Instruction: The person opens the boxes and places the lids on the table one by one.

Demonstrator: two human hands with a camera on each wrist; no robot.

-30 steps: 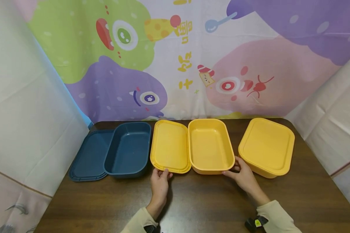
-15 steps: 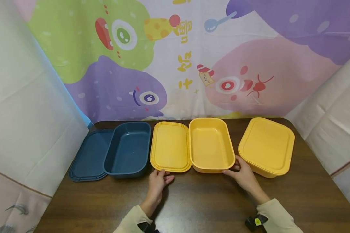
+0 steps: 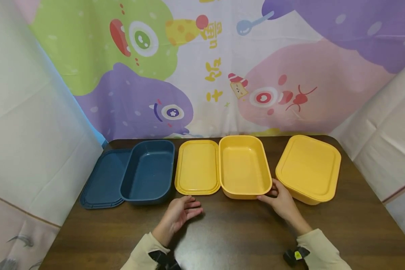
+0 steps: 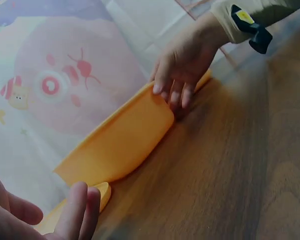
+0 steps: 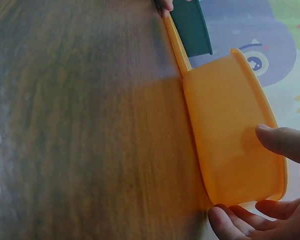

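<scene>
The right hand (image 3: 280,200) gripped the box (image 3: 244,170) by its near corner; the left hand (image 3: 179,213), fingers relaxed and empty, lay just short of the lid (image 3: 197,168). Best to steady the box.

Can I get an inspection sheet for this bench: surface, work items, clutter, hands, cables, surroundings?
Surface: dark wooden table, glossy, glare near the front edge.
Work items: open yellow box, its yellow lid lying flat at its left side.
Clutter: open blue box resting on a blue lid; closed yellow box at right.
Hands: left hand open, holding nothing, just short of the yellow lid; right hand grips the open yellow box's near right corner.
Cables: nothing seen.
Surroundings: cartoon monster backdrop behind, white sheets at both sides.
</scene>
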